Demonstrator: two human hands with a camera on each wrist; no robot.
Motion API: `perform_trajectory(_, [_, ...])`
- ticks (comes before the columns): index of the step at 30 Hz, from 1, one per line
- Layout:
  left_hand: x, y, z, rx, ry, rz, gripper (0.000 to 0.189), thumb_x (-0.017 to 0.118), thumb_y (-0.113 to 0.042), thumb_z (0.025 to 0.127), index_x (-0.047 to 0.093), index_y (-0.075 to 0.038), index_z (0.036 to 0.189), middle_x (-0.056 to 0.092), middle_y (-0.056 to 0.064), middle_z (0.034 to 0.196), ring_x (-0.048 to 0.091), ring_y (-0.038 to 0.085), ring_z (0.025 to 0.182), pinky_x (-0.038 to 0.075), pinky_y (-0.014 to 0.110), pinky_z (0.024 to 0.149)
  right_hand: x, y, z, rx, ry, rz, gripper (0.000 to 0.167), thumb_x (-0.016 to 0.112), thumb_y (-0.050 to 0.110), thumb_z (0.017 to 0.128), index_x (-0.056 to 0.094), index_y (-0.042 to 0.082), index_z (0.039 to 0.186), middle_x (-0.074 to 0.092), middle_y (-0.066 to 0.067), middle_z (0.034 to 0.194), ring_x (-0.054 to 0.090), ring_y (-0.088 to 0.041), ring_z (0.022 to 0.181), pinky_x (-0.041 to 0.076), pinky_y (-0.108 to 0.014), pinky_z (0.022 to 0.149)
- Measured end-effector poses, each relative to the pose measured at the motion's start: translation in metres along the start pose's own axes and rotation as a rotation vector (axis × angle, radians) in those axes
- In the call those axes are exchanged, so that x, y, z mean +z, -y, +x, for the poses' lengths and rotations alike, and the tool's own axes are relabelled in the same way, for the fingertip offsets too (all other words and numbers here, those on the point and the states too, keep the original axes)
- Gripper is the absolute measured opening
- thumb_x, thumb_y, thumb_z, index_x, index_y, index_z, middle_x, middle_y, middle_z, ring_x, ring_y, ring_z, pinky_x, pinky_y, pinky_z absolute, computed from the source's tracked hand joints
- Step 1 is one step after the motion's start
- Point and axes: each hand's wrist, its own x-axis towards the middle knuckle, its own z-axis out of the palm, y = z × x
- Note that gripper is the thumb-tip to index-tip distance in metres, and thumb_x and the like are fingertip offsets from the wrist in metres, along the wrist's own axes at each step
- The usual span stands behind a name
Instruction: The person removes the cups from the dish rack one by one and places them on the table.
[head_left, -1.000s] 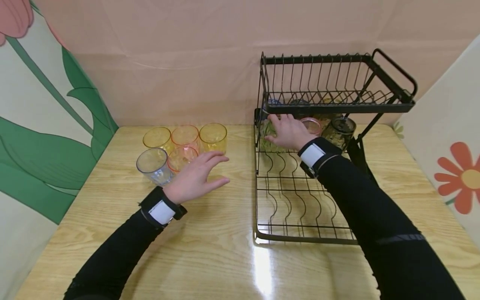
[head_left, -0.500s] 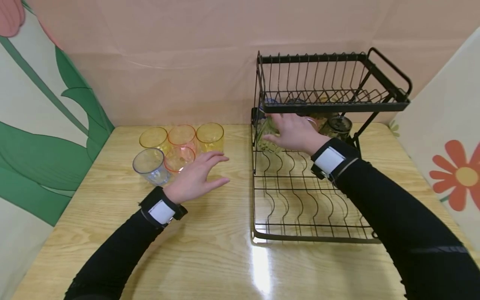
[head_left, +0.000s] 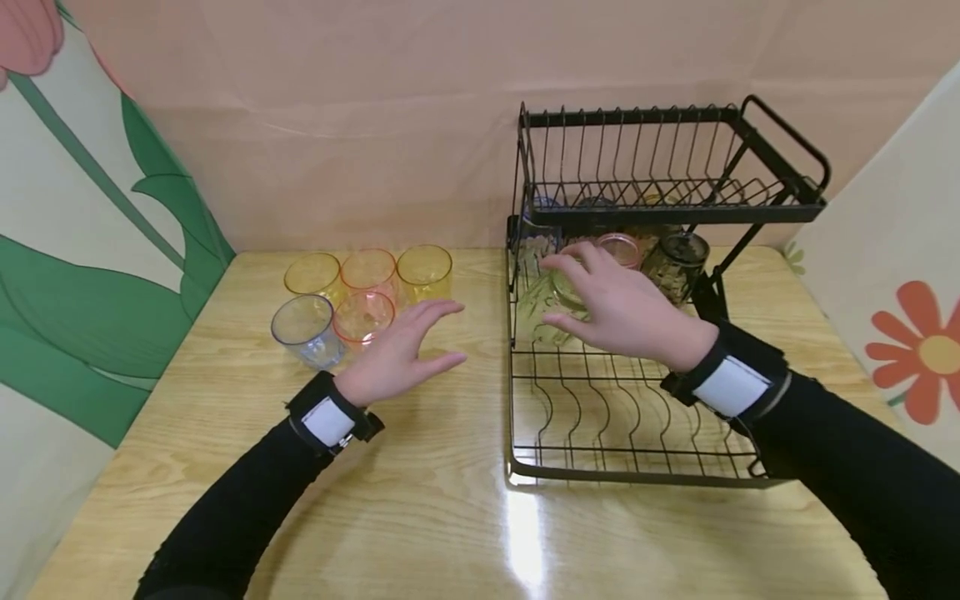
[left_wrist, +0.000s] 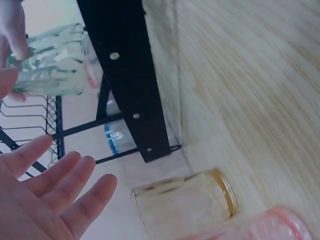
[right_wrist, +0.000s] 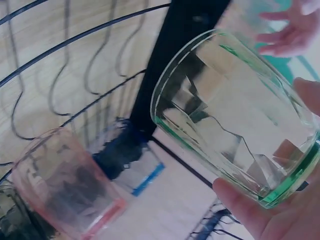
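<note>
Gripping green glass (head_left: pixel 542 312) w/ R hand (head_left: pixel 626 312) over lower shelf of blk rack (head_left: pixel 637 478), nr pink glass (head_left: pixel 621 251), & holding out L hand (head_left: pixel 397 354), loosely spread, nr blue-rimmed glass (head_left: pixel 309 335) on table (head_left: pixel 420 500).

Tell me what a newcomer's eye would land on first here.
Probably the black two-tier dish rack, standing on the right side of the wooden table, where the right hand grips a green-tinted glass tumbler over the lower tier. Next would come the cluster of five colour-rimmed tumblers at the table's left, with the left hand spread beside them.
</note>
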Motion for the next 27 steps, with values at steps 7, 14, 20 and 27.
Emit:
perform_trajectory(7, [0.003, -0.006, 0.009, -0.036, -0.014, -0.318, 0.069, 0.064, -0.035, 0.094, 0.03, -0.013, 0.15, 0.04, 0.005, 0.147, 0.044, 0.02, 0.128, 0.044, 0.038, 0.098, -0.009, 0.011, -0.006, 0.0, -0.134, 0.187, 0.067, 0.074, 0.028, 0.087, 0.041, 0.004, 0.14, 0.045, -0.016, 0.127, 0.053, -0.025, 0.091, 0.051, -0.037, 0.066])
perform_trajectory(14, [0.009, -0.017, 0.025, -0.106, -0.007, -0.67, 0.074, 0.063, -0.018, 0.096, 0.018, -0.019, 0.154, 0.034, 0.008, 0.149, 0.044, 0.024, 0.129, 0.046, 0.04, 0.096, -0.002, 0.015, -0.008, 0.035, -0.203, 0.479, 0.066, 0.074, 0.01, 0.086, 0.038, 0.004, 0.141, 0.041, -0.015, 0.138, 0.039, -0.033, 0.128, 0.034, -0.055, 0.104])
perform_trajectory(20, [0.016, -0.024, 0.034, -0.124, 0.001, -0.836, 0.082, 0.066, -0.035, 0.092, 0.013, -0.021, 0.154, 0.028, 0.015, 0.152, 0.043, 0.031, 0.129, 0.044, 0.048, 0.098, 0.006, 0.018, -0.011, 0.093, -0.244, 0.737, 0.06, 0.068, 0.002, 0.089, 0.037, 0.003, 0.14, 0.041, -0.016, 0.14, 0.038, -0.033, 0.13, 0.031, -0.059, 0.104])
perform_trajectory(27, [0.019, -0.029, 0.042, -0.162, -0.017, -0.912, 0.104, 0.072, -0.06, 0.078, 0.012, -0.025, 0.154, 0.025, 0.015, 0.153, 0.038, 0.033, 0.133, 0.041, 0.05, 0.1, 0.016, 0.017, -0.01, 0.146, -0.237, 0.85, 0.054, 0.063, 0.006, 0.094, 0.035, 0.003, 0.14, 0.036, -0.016, 0.145, 0.026, -0.029, 0.139, 0.017, -0.06, 0.11])
